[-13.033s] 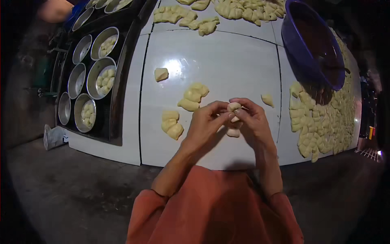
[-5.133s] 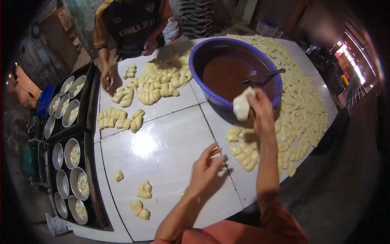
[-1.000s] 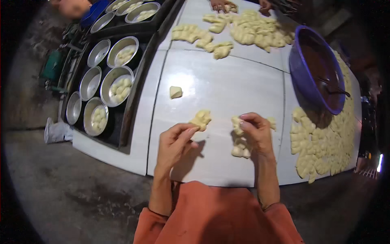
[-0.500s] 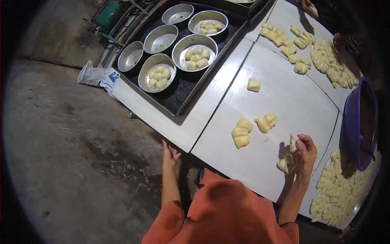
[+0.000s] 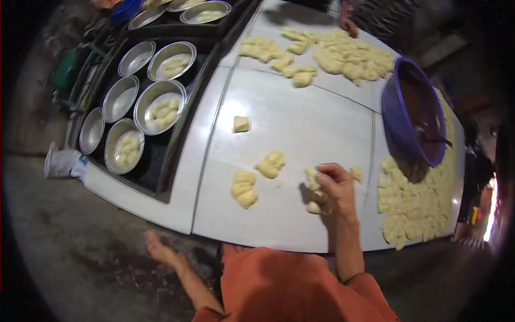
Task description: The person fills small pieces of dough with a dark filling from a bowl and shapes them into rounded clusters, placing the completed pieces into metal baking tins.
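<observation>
My right hand (image 5: 336, 188) pinches a small piece of pale dough (image 5: 311, 178) just above the tiled table, with more dough (image 5: 314, 206) directly beneath it. My left hand (image 5: 159, 248) hangs beyond the table's near edge, over the floor, its fingers stretched out and slightly blurred, holding nothing. Left of my right hand lie two dough clusters (image 5: 243, 189) (image 5: 269, 164) and, farther back, a single square piece (image 5: 241, 124). A small scrap (image 5: 356, 173) rests just right of that hand.
Black trays (image 5: 158, 180) with round metal tins, some holding dough balls, fill the left. A purple basin (image 5: 397, 121) of brown liquid stands right, beside massed dough pieces (image 5: 410, 204). More dough (image 5: 348, 59) lies at the back, near another person's hand (image 5: 348, 24).
A second ago my left hand was at a dough cluster; it has since dropped down and left, off the table. My right hand still grips its piece. Earlier it held dough at the basin.
</observation>
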